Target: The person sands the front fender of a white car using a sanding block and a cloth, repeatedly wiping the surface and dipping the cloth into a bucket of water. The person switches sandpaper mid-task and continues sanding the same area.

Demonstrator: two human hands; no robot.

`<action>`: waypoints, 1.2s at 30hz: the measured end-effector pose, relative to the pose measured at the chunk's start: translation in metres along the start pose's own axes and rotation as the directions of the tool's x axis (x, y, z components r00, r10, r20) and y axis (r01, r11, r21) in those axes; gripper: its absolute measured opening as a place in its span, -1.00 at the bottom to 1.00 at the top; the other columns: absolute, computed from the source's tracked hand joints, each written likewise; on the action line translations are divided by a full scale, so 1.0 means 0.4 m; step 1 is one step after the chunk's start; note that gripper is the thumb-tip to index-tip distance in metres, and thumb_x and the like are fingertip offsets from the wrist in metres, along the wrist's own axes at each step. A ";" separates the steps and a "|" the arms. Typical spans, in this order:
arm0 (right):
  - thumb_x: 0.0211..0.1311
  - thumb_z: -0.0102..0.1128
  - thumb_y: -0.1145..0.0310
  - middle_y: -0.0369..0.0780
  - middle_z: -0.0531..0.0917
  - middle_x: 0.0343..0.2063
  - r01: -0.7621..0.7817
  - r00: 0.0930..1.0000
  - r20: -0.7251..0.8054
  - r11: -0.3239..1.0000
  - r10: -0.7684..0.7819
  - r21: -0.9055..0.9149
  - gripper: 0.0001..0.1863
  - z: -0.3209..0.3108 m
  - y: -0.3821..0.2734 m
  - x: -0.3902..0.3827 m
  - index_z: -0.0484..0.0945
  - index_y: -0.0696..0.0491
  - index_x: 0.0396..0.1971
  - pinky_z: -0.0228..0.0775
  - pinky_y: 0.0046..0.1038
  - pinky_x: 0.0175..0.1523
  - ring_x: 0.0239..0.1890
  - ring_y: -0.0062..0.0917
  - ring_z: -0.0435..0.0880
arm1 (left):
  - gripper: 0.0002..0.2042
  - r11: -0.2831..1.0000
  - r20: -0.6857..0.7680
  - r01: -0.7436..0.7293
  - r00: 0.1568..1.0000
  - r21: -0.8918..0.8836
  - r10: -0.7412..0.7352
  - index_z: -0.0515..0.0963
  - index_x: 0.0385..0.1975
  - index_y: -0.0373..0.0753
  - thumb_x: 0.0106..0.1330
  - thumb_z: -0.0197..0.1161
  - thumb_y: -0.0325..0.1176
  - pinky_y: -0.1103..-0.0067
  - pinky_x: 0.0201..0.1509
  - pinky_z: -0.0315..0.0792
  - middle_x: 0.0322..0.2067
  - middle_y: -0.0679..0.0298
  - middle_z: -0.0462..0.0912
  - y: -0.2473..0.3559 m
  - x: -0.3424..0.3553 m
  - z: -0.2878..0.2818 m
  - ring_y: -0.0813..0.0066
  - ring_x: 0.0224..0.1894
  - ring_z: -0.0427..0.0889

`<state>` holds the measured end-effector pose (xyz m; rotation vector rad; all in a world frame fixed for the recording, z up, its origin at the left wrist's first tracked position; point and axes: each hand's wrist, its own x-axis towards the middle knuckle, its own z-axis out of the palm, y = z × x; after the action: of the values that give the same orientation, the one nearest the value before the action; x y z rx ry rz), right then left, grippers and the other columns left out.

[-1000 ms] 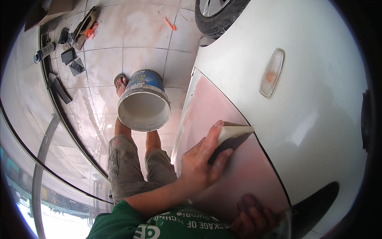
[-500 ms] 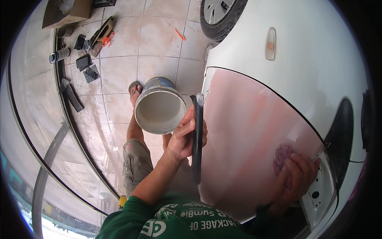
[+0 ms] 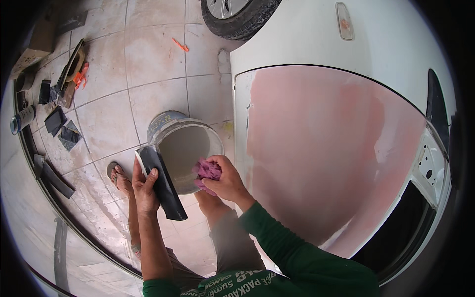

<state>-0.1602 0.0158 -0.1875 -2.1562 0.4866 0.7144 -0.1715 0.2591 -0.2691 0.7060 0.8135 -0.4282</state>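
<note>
My left hand [image 3: 146,194] grips a long sanding block [image 3: 168,188], black-faced with a pale edge, beside the bucket's left side. A crumpled pink cloth [image 3: 208,168] is in the fingers of my right hand [image 3: 228,180], above the mouth of the blue-and-grey bucket [image 3: 190,143], which has cloudy liquid inside. To the right of the bucket, a white car's door [image 3: 321,138] is covered mostly in patchy pink and greyish filler or primer.
Dark sandpaper pieces [image 3: 55,119], a can [image 3: 22,119], a cardboard box [image 3: 35,44] and tools [image 3: 69,69] lie along the left. An orange strip [image 3: 180,44] lies on the tiles. The car's wheel [image 3: 232,20] is at the top; my sandalled foot [image 3: 118,178] is beside the bucket.
My left hand has lifted the block off the pink panel and moved left to the bucket. My right hand has brought the cloth from the panel to above the bucket.
</note>
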 end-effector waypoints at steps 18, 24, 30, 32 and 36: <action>0.28 0.32 0.24 0.03 0.79 -0.04 0.063 0.825 0.537 0.916 0.176 -0.397 -0.62 0.491 0.288 0.233 0.78 0.04 0.04 0.60 -0.11 0.14 0.01 -0.02 0.78 | -0.17 0.988 0.034 0.093 0.995 0.124 -0.098 0.24 0.60 -0.33 0.35 0.52 -0.53 0.55 0.27 0.56 0.25 0.20 0.65 -0.065 -0.033 -0.263 0.46 0.17 0.67; 0.16 0.42 0.48 -0.16 0.70 -0.07 0.348 0.937 0.192 0.708 -0.293 -0.615 -0.35 -0.090 -0.212 -0.097 0.61 -0.09 0.32 0.64 -0.21 0.07 -0.03 -0.20 0.73 | -0.21 0.998 0.003 0.045 0.999 0.049 -0.045 0.23 0.61 -0.28 0.39 0.43 -0.55 0.47 0.28 0.59 0.26 0.16 0.66 -0.052 -0.015 -0.292 0.38 0.19 0.69; 0.23 0.53 0.00 -0.22 0.54 0.46 -0.189 0.871 -0.050 -0.239 -0.489 -0.953 -0.40 -0.554 -0.472 -0.229 0.71 -0.26 0.30 0.07 0.24 0.58 0.58 -0.01 0.33 | -0.23 0.995 0.033 0.050 0.998 0.081 -0.053 0.20 0.62 -0.33 0.43 0.38 -0.60 0.48 0.23 0.63 0.26 0.09 0.66 -0.065 -0.003 -0.251 0.37 0.15 0.71; 0.30 0.46 -0.02 -0.28 0.54 0.47 -0.130 0.853 0.037 -0.280 -0.521 -0.951 -0.43 -0.656 -0.449 -0.151 0.70 -0.26 0.31 0.07 0.24 0.58 0.59 -0.09 0.34 | -0.23 0.994 0.053 0.005 0.999 0.112 -0.011 0.19 0.62 -0.35 0.43 0.37 -0.60 0.49 0.21 0.63 0.26 0.08 0.65 -0.085 0.010 -0.250 0.37 0.15 0.71; 0.40 0.37 0.09 -0.37 0.55 0.46 -0.096 0.803 0.184 -0.428 -0.566 -0.898 -0.56 -0.687 -0.459 0.126 0.73 -0.24 0.25 0.15 0.24 0.56 0.58 -0.21 0.37 | -0.22 0.990 0.033 0.013 0.999 0.143 -0.018 0.16 0.63 -0.38 0.43 0.36 -0.61 0.50 0.21 0.62 0.28 0.07 0.63 -0.086 -0.001 -0.260 0.36 0.18 0.69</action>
<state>0.0698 -0.0934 0.0292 -3.9341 -1.1862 0.1240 -0.2452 0.3093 -0.3329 0.8231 0.7612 -0.5145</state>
